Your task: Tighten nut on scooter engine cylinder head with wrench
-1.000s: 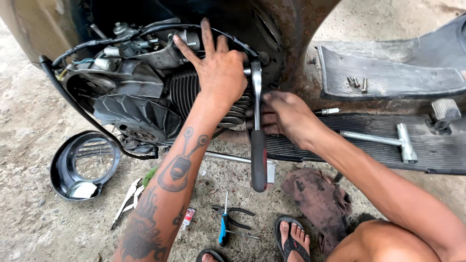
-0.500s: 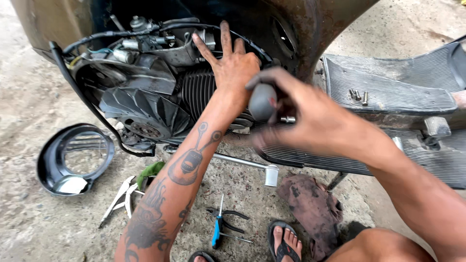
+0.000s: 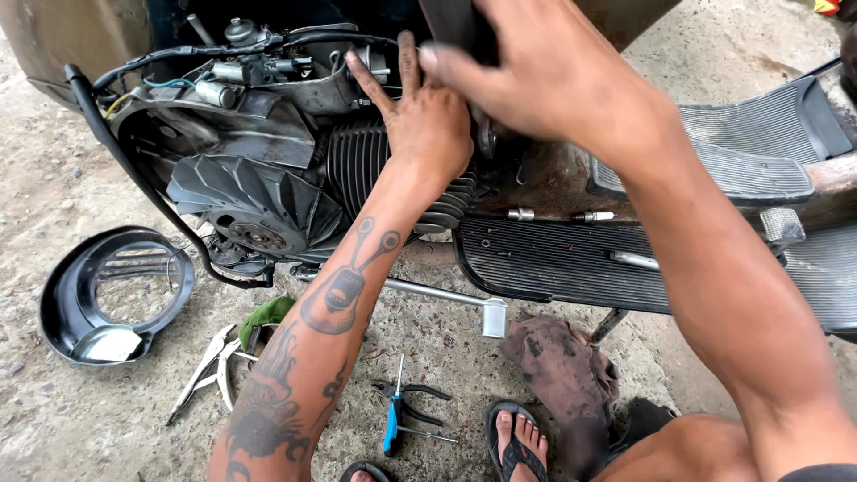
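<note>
My left hand (image 3: pixel 428 125) lies flat on the finned cylinder (image 3: pixel 357 165) of an exposed scooter engine, fingers spread, holding nothing. My tattooed left forearm runs down to the bottom of the view. My right hand (image 3: pixel 544 80) is raised close to the camera at the top, closed around the dark handle of a wrench (image 3: pixel 451 22). The wrench's head is hidden behind the two hands. The grey cooling fan (image 3: pixel 254 205) sits left of the cylinder.
A black round fan cover (image 3: pixel 67 303) lies on the ground at left. Pliers (image 3: pixel 201 370), a blue-handled screwdriver (image 3: pixel 393 427) and a dirty rag (image 3: pixel 558 366) lie below the engine. Two sockets (image 3: pixel 520 214) rest on the ribbed floorboard (image 3: pixel 553 263). A kick lever (image 3: pixel 446 296) sticks out.
My right hand swung the wrench handle up from beside the floorboard to the top of the view. My left hand stayed on the cylinder. The view moved closer.
</note>
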